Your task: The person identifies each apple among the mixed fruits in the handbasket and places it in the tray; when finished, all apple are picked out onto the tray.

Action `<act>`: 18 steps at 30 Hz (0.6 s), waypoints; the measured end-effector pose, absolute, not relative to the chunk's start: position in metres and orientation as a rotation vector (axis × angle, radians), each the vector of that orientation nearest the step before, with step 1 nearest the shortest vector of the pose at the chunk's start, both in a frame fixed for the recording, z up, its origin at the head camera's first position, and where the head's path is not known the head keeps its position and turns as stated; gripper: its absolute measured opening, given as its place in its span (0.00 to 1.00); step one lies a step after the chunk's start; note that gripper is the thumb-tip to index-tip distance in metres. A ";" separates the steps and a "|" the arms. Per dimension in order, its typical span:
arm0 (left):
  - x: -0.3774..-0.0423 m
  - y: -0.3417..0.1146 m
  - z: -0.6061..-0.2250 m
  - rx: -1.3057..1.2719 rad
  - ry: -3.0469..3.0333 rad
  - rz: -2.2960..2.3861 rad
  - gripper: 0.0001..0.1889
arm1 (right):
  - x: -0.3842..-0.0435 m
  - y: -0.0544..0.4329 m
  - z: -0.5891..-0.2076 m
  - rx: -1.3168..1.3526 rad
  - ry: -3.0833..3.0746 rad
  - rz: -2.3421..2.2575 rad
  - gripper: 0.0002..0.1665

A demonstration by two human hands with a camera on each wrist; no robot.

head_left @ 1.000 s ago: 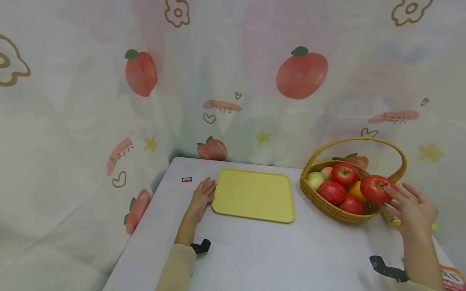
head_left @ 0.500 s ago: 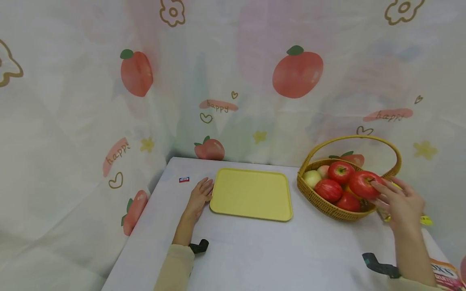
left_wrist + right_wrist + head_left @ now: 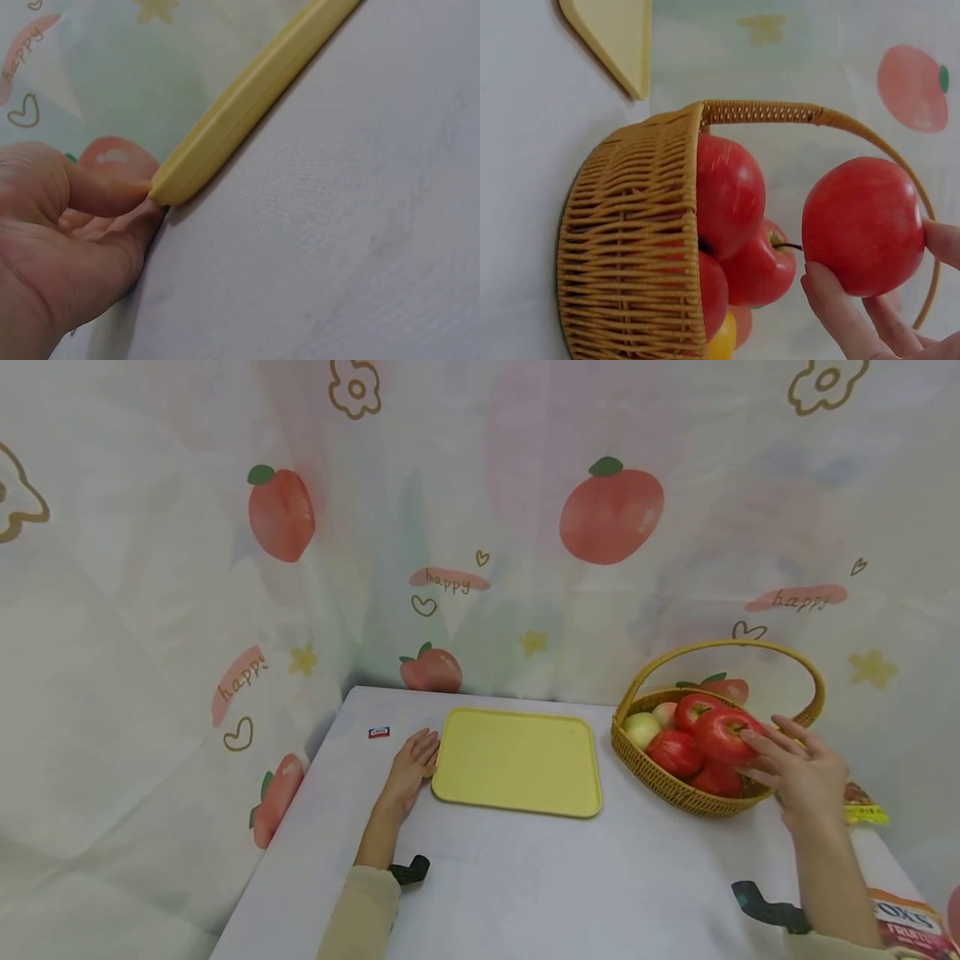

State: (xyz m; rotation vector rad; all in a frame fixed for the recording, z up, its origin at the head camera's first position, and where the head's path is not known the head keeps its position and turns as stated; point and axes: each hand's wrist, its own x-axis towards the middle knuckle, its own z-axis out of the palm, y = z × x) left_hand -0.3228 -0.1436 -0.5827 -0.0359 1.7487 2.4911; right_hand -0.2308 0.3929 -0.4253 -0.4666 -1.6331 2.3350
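Fingers and thumb of my right hand [image 3: 806,777] grip a red apple [image 3: 864,226]. They hold it raised over the right side of a wicker basket [image 3: 630,247], clear of the fruit in the right wrist view. Inside the basket are more red apples [image 3: 677,753], a pale green fruit [image 3: 641,729] and a yellow fruit [image 3: 722,341]. My left hand [image 3: 409,768] rests on the table at the left edge of a yellow tray [image 3: 517,762]. In the left wrist view its thumb touches the tray's corner, while the other fingers are partly hidden behind it.
The basket's tall arched handle [image 3: 738,644] rises over the fruit. A small red and blue label [image 3: 378,732] lies left of the tray. Snack packages [image 3: 903,922] lie at the table's right edge, partly behind my right arm. A printed curtain [image 3: 525,527] encloses the white table.
My right hand has moved left with the apple, bringing it further over the basket's fruit. My left hand stays at the tray's edge. The head view has shifted slightly.
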 end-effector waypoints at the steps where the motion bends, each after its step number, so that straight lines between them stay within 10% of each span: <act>1: -0.323 -0.144 -0.583 -0.041 1.752 2.487 0.45 | -0.231 0.391 -0.425 -0.447 -1.639 2.338 0.37; 18: -0.325 -0.144 -0.588 -0.021 1.784 2.476 0.42 | -0.235 0.350 -0.419 -0.298 -1.805 2.330 0.42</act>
